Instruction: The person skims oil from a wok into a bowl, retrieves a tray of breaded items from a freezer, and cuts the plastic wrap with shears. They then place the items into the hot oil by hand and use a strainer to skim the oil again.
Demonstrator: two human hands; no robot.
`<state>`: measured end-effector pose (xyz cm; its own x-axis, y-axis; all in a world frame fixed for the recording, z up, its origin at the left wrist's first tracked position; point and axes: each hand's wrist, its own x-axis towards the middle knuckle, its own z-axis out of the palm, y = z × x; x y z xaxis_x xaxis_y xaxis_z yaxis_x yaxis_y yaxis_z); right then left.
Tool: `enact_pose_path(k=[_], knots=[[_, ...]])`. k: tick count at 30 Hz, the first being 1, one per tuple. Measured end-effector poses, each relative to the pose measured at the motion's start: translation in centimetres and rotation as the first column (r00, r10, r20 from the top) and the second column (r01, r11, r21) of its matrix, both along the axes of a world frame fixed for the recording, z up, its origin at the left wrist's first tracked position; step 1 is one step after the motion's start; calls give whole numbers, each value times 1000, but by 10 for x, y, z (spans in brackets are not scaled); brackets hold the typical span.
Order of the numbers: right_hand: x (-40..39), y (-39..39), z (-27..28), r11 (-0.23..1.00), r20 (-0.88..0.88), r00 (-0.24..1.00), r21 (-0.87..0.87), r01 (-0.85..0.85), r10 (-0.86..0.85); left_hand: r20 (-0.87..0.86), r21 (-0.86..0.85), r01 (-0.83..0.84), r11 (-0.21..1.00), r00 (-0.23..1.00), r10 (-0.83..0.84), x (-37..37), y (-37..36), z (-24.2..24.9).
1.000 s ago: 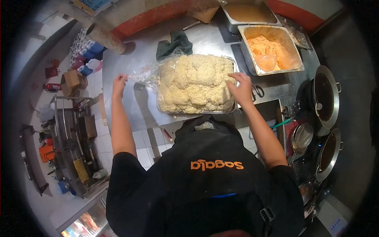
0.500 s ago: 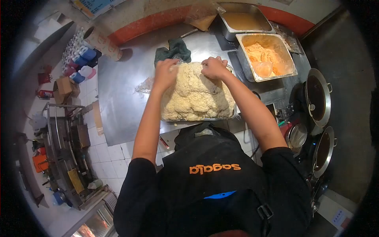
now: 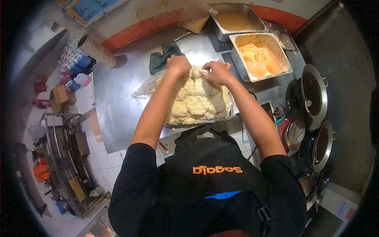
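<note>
A metal tray [image 3: 197,121] carries a mounded heap of pale, coarse, crumb-like coating [image 3: 197,96] with lumpy pieces in it. At the heap's far left edge is my left hand [image 3: 179,65], closed with fingers curled downward; what they grip is hidden. My right hand [image 3: 218,72] is over the far right part of the heap, fingers bent and pinched at the crumbs, and what lies in them is too small to name. Clear plastic [image 3: 144,90] sticks out from under the tray's left side. A dark green cloth [image 3: 165,57] lies just beyond my left hand.
At the back right of the steel table [image 3: 114,98] stand a metal pan of orange-tinted flour [image 3: 262,57] and a pan of cloudy liquid [image 3: 239,21]. Two woks of dark liquid, a near one [image 3: 323,145] and a far one [image 3: 314,93], sit on the right. A rack [image 3: 65,154] stands left.
My left hand has moved right and inward, its fingers now curled more tightly. My right hand has shifted slightly nearer to me, with fingers pinched at the crumbs. The view has shifted a little.
</note>
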<state>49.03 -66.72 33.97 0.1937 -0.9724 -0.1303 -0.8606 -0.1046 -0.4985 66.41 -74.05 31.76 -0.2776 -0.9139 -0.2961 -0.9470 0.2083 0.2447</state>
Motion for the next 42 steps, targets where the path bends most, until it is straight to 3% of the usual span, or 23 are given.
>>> enact_pose_path(k=[3,7,9,11,15,18,20,24,27,29,36,42], knots=[[-3,5,-3,992,-12,1000,-127,-2,1,97,26,19,999,995,-21,-6,11,19],[-8,14,4,997,69,998,-81,15,-9,-74,33,-81,996,994,83,-3,-4,-11],[-11,23,7,985,142,990,-166,42,-19,-157,7,-105,994,982,104,1,-10,-16],[-14,29,13,981,167,986,-183,59,-28,-239,193,-90,977,961,135,3,-13,-10],[-20,43,25,960,255,964,-243,140,-77,-302,255,-61,965,943,139,3,-19,-20],[-25,50,26,955,263,954,-215,204,-144,-175,198,-81,977,978,117,0,1,10],[-28,52,21,946,284,940,-204,251,-188,-126,29,-26,999,992,29,-1,10,17],[-29,57,21,918,315,907,-188,350,-281,-207,-76,-123,989,973,105,1,9,-5],[-28,61,27,899,381,871,-178,400,-312,-343,-52,-164,985,929,137,6,27,3],[-27,63,31,895,390,865,-180,409,-316,-551,-41,-186,982,824,133,9,40,11],[-20,70,35,884,419,845,-174,434,-333,-754,0,-211,977,642,139,16,71,35],[-19,73,33,868,562,743,-84,489,-364,-801,-46,-245,968,589,111,16,95,71]])
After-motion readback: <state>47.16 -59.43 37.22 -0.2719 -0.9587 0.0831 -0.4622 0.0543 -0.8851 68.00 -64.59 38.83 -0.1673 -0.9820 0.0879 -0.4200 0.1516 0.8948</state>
